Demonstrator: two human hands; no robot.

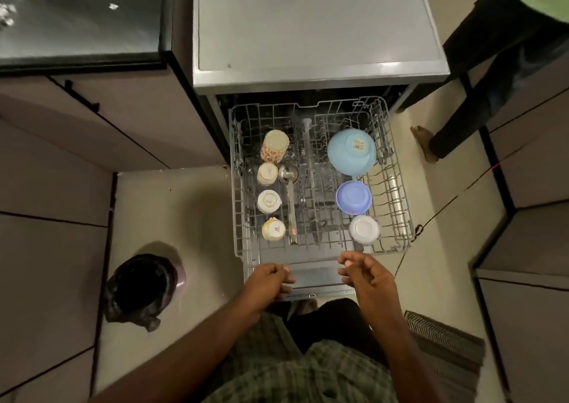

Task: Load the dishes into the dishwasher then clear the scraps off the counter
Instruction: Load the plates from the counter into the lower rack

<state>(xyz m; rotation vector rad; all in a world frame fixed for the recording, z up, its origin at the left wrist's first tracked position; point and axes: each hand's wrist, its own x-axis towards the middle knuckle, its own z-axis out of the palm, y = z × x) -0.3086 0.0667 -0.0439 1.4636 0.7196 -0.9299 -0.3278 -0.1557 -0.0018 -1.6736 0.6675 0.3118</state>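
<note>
Writing: the light blue bowl carries a small printed sticker on its upturned base and the white cup has a tiny mark on its bottom — neither can be read; the ladle bears a red tag near its handle end, also too small to make out.
Rack: grey wire rack pulled out of the dishwasher over the lowered door; its front rail lies just ahead of both hands.
Left column: four cups upside down in a row — a tall floral cup at the back, two small pale ones, then a yellowish cup nearest the front.
Middle: the steel ladle lies lengthwise beside the cups, bowl end towards the back.
Right column: light blue bowl, purple bowl and small white bowl, all upside down, sizes shrinking towards the front.
Left hand: fingers loosely curled, holding nothing, over the door edge.
Right hand: loosely curled too, holding nothing, just short of the white bowl.
Scraps: white bits scattered on the dark counter at upper left.
Room: bare pale floor left of the rack, with a black-lined bin on it; a ribbed mat at lower right.
Bystander: a person's legs beside the machine's right side.
</note>
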